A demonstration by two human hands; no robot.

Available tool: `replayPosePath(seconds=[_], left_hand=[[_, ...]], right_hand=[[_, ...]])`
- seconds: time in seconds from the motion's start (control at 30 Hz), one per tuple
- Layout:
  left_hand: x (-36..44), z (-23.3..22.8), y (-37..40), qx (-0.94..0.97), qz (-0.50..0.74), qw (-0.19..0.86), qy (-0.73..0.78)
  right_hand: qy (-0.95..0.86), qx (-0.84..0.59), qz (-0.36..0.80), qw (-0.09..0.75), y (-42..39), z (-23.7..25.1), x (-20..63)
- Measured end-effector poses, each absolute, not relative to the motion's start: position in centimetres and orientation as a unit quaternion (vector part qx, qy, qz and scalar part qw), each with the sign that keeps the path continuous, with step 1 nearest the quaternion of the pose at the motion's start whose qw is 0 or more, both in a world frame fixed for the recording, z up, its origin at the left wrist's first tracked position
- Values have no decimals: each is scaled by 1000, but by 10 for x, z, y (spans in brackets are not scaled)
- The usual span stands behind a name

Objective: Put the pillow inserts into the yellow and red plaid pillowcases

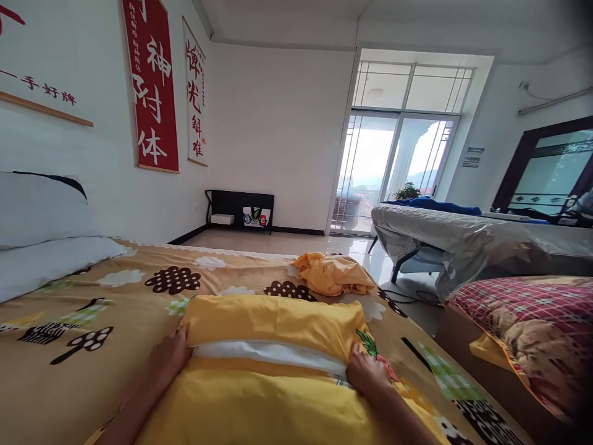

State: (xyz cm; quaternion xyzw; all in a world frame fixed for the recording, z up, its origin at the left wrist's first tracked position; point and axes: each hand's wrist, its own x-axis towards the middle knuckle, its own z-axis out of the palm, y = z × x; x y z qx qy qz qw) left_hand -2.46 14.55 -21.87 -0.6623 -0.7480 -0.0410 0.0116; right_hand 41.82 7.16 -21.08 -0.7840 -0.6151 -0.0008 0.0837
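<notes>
Nearest the lens, low centre of the frame: yellow pillowcase with a white pillow showing through its open slit, lying on a patterned bedsheet that fills the lower left and middle. Largest of all, that sheet: tan, dotted with brown trees and white clouds, running up to two white pillows at the left edge. Right of frame, a covered grey table and, lower right, a red checked quilt. Above, upper left, red calligraphy scrolls on the white wall; glass balcony doors at centre right.

Smaller: a crumpled orange cloth at the far edge of the bed, just beyond the pillowcase and apart from both hands.

Smallest: left hand, palm down and fingers together, pressed flat at the left end of the flap; right hand, curled, pinching the flap's edge at the right end, beside a printed strawberry motif.

Judged from this: tucking the pillow under the flap, partly done, white still exposed across the middle. Best handled by holding both corners taut, drawing the flap evenly over the white strip, then smoothing outward from centre to keep the fabric from bunching at either end.
</notes>
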Motion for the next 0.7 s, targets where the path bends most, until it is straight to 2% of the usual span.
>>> replayPosePath(seconds=[0.07,0.13,0.23,0.3,0.4,0.47,0.53,0.6,0.7], left_hand=[[-37,-198,143,-649,-62,39,-757],[-46,-179,139,-642,-94,64,-758],[-47,-165,126,-665,-130,7,-735],[-31,-164,109,-716,-180,-51,-673],[21,-166,78,-816,-285,-93,-495],[62,-167,64,-883,-235,-127,-385],[89,-169,62,-906,-170,-147,-358],[91,-177,71,-892,-143,-167,-395],[53,-199,90,-828,-145,-204,-501]], right_hand=[[-593,-804,-2,43,65,-195,422],[-587,-807,-39,47,58,-184,424],[-622,-776,-84,66,47,-182,419],[-666,-738,-56,93,39,-182,405],[-758,-625,-22,184,28,-177,364],[-824,-522,-11,219,26,-172,335],[-849,-485,25,207,31,-172,322],[-824,-531,58,190,38,-184,333],[-750,-622,70,212,46,-221,377]])
